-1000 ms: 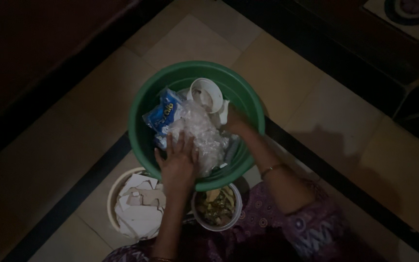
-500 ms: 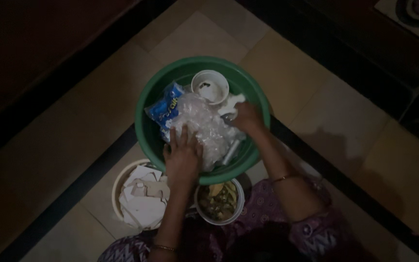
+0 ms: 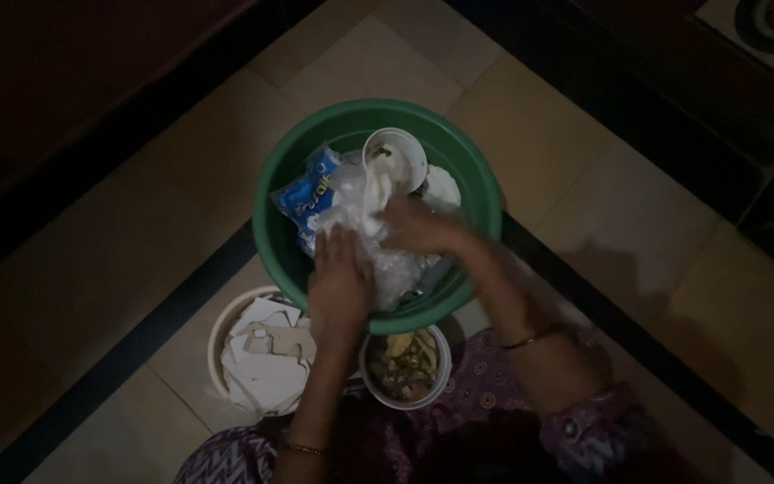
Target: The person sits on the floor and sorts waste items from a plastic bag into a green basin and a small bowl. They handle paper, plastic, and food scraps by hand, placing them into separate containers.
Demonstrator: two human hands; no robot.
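nearest, a small tub of food scraps and a bowl of torn card sit on the floor. beyond, in the green basin, the left hand presses flat, fingers spread, on crumpled clear plastic; the right hand blurs, grip unclear. best keep that press steady, lifting pieces singly, past the white cup

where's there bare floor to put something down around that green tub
Bare tile lies left of the green tub, up to the dark floor band, and right of it past the other band. It is crowded in front: the bucket of torn cardboard and the scraps container sit close together. Both hands and plastic bags fill the tub.
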